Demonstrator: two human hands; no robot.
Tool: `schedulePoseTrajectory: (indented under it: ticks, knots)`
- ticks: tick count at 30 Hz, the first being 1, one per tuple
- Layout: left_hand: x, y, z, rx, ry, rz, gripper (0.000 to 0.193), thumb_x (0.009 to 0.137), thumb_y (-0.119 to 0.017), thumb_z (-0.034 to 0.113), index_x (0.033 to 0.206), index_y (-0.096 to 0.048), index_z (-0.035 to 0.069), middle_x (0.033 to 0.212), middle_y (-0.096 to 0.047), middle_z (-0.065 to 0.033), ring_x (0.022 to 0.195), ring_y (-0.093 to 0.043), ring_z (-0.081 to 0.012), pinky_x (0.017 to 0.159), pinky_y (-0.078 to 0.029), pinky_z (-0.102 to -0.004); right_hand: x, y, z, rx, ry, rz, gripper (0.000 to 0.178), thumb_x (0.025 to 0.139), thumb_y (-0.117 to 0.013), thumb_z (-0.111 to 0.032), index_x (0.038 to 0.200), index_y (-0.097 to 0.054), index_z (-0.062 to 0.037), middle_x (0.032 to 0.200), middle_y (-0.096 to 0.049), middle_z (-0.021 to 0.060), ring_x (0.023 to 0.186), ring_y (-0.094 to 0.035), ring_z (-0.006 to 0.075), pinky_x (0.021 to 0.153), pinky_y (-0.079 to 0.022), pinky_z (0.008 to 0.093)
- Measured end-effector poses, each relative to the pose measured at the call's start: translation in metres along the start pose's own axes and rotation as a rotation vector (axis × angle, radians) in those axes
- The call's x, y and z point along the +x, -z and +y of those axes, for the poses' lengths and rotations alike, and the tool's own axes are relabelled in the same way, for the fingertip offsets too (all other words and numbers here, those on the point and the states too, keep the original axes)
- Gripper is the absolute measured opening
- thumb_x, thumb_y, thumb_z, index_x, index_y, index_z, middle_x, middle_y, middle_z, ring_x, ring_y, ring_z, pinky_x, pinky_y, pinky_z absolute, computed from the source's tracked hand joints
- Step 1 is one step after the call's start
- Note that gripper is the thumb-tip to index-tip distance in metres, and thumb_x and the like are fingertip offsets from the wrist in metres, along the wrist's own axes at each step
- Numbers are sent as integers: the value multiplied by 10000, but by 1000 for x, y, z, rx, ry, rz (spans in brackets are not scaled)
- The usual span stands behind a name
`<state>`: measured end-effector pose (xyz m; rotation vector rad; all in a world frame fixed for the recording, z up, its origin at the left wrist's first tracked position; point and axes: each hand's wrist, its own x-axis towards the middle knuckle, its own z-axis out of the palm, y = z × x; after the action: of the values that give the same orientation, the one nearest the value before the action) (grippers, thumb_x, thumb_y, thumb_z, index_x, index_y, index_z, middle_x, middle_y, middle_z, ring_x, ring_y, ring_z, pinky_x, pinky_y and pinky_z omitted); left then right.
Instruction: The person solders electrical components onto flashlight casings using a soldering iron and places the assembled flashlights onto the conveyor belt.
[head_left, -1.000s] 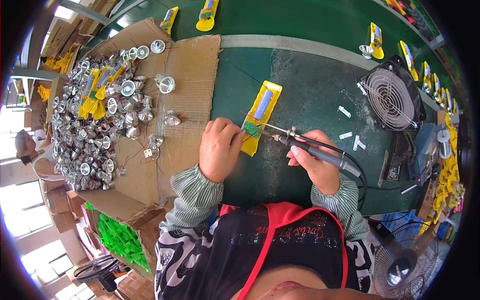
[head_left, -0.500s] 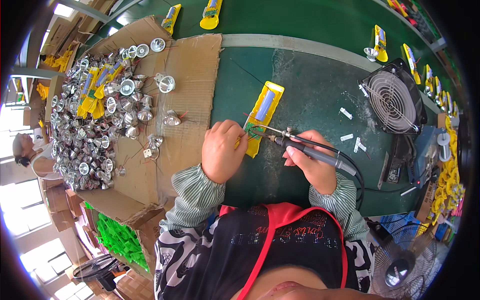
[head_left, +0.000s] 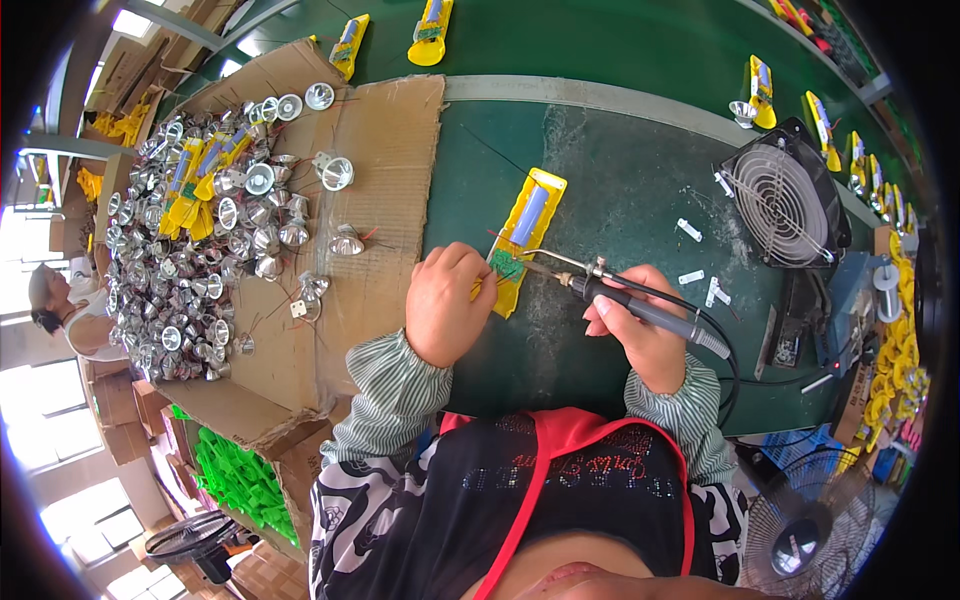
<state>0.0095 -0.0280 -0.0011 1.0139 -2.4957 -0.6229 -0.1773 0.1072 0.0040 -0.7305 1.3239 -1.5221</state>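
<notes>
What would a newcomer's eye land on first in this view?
Probably the heap of shiny silver reflectors on cardboard at the left. Next, in the centre, the right hand points a soldering iron at a yellow casing, with the left hand at its edge. A square black fan stands out at right.

Dark green flat workbench (head_left: 580, 375) across mid-frame, whitish scuffs (head_left: 565, 130) over its middle. Directly on it: at frame centre, long yellow plastic housing (head_left: 547, 184) with blue-grey cylinder (head_left: 530, 214) and green circuit board (head_left: 508, 266), slanting toward upper right; right of centre, small white plastic pieces (head_left: 691, 277), scattered; farther right, square black fan with round wire grille (head_left: 783, 198). Left of centre, flat brown cardboard flap (head_left: 390, 170). Toward top: grey metal strip (head_left: 600, 93), then green surface (head_left: 590, 35) with more yellow housings (head_left: 427, 52), spaced apart.
</notes>
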Motion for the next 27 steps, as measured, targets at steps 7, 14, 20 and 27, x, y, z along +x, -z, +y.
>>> schedulePoseTrajectory:
  ticks: [7, 14, 20, 27]
  knots:
    - [-5, -10, -3, -2, -114, 77, 82, 739, -619, 80, 711, -556, 36, 724, -535, -123, 697, -530, -316, 612, -425, -411, -14, 17, -4, -41, 15, 145, 156, 839, -606, -15, 951, -506, 30, 782, -637, 120, 630, -629, 140, 583, -548, 250]
    - [-32, 2, 12, 209, -65, -78, 292, 780, -641, 288, 974, -603, 73, 970, -605, -71, 879, -566, -256, 756, -428, -376, -21, 31, -9, -90, 84, 246, 141, 844, -577, -60, 940, -496, 1, 698, -614, 109, 530, -578, 136, 508, -475, 227]
    - [-16, -1, 16, 170, -65, -163, 432, 738, -686, 286, 1088, -530, 87, 989, -567, -98, 866, -588, -284, 747, -458, -389, -20, 41, -16, -160, 142, 252, 126, 851, -575, -78, 937, -515, -7, 709, -611, 95, 533, -566, 121, 509, -466, 221]
    - [161, -97, 27, -301, -75, -200, 496, 712, -733, 274, 1138, -581, 70, 1069, -589, -149, 989, -583, -289, 861, -476, -392, -24, 68, -9, -213, 203, 431, 125, 883, -537, -104, 972, -520, -19, 707, -585, 48, 558, -527, 92, 547, -446, 207]
